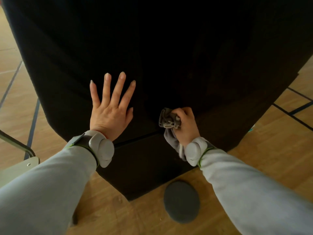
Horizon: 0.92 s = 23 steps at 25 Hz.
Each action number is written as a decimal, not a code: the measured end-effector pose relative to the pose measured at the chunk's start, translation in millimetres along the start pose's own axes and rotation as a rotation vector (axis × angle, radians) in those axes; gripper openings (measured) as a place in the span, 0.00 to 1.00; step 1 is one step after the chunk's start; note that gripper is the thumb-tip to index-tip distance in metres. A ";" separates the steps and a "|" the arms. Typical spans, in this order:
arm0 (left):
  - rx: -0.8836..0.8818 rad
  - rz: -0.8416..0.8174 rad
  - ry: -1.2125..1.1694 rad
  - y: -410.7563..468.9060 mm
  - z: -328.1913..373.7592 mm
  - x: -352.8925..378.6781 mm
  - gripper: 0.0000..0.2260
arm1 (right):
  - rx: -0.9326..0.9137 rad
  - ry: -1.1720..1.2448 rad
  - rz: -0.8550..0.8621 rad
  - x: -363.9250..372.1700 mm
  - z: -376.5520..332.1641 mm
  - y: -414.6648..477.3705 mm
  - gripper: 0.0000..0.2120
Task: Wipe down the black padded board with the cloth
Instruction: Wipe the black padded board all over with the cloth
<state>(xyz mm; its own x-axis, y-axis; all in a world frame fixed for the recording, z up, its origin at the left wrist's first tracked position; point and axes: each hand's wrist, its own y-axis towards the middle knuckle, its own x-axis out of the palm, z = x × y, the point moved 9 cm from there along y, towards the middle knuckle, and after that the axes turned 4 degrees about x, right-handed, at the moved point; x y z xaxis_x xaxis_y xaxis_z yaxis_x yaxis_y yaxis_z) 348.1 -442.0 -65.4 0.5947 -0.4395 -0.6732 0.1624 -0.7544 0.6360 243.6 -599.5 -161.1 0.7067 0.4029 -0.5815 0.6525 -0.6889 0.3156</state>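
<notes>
The black padded board [169, 48] fills most of the head view, standing in front of me. My left hand [110, 107] lies flat on its lower part with the fingers spread. To its right, my right hand [185, 124] is closed around a bunched grey cloth [169, 120] and presses it against the board near the lower edge. A tail of the cloth hangs down past my right wrist. Both wrists carry grey bands over pale grey sleeves.
A lower black panel [144, 167] sits under the board's bottom edge. On the wooden floor [271, 150] below lies a dark grey round object [182, 201]. Part of a chair with a metal frame [18, 160] shows at the left.
</notes>
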 end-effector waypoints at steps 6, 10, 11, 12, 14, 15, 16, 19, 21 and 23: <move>0.012 -0.004 -0.004 -2.0 0.9 2.0 0.35 | -0.050 0.057 0.217 -0.3 -28.0 5.5 0.20; 0.012 0.015 0.001 -1.5 1.7 -0.8 0.34 | -0.011 -0.047 0.138 25.9 -15.2 -2.7 0.22; 0.009 0.016 -0.001 -1.1 2.0 -1.9 0.34 | -0.024 -0.089 0.137 25.0 -17.7 -2.7 0.22; 0.008 0.013 -0.005 -0.6 1.8 -2.6 0.34 | -0.047 -0.158 0.107 26.8 -19.6 -2.3 0.22; 0.003 -0.005 -0.017 -1.3 1.2 -4.2 0.34 | -0.087 -0.340 -0.079 43.6 -15.1 -6.6 0.20; 0.003 -0.020 -0.022 -1.8 1.6 -6.4 0.34 | -0.070 -0.406 -0.187 52.5 -8.2 -11.2 0.20; 0.009 -0.036 -0.028 -2.3 2.2 -7.6 0.34 | -0.028 -0.443 -0.268 59.3 0.2 -15.7 0.19; 0.038 -0.061 -0.048 -3.8 2.2 -11.6 0.33 | 0.067 -0.393 -0.265 53.1 1.2 -17.0 0.18; 0.052 -0.070 -0.068 -5.1 2.8 -20.0 0.33 | 0.126 -0.308 -0.227 32.9 -4.8 -11.0 0.17; 0.053 -0.079 -0.085 -4.8 1.3 -29.6 0.33 | 0.127 -0.204 -0.132 7.0 -14.5 -2.4 0.17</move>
<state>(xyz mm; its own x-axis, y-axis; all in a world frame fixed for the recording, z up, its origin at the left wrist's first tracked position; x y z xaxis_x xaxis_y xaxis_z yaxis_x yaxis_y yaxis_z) 328.6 -426.0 -49.1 0.5124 -0.4162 -0.7512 0.1630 -0.8117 0.5609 250.9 -586.3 -155.0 0.5395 0.3732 -0.7547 0.6868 -0.7136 0.1380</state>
